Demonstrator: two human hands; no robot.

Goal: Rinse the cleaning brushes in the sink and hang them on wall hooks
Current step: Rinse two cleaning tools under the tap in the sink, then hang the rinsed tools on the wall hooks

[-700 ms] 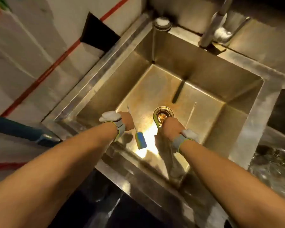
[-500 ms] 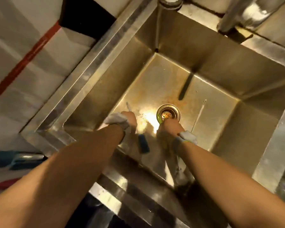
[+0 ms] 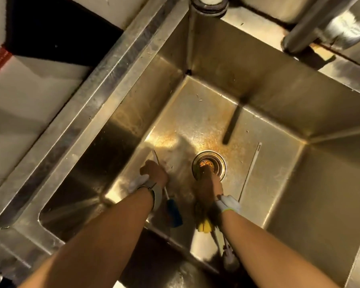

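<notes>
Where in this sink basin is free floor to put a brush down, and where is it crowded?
Free: the far floor of the sink between the back corner and the drain, and the right floor beyond the thin white stick. Crowded: the near side, where the left hand grips a blue-headed brush and the right hand reaches the drain.

Sink [image 3: 104, 113] basin deep, walled on all four sides; entry from above only. Far half of the floor bare, open to reach. Drain [image 3: 209, 166] at centre, right hand [image 3: 208, 188] just before it. Left hand [image 3: 154, 175] near left wall, gripping blue-headed brush [image 3: 174, 213]. Thin white wand [image 3: 250, 169] lies on floor right of drain. Faucet [image 3: 318, 23] overhangs the far right rim.
</notes>
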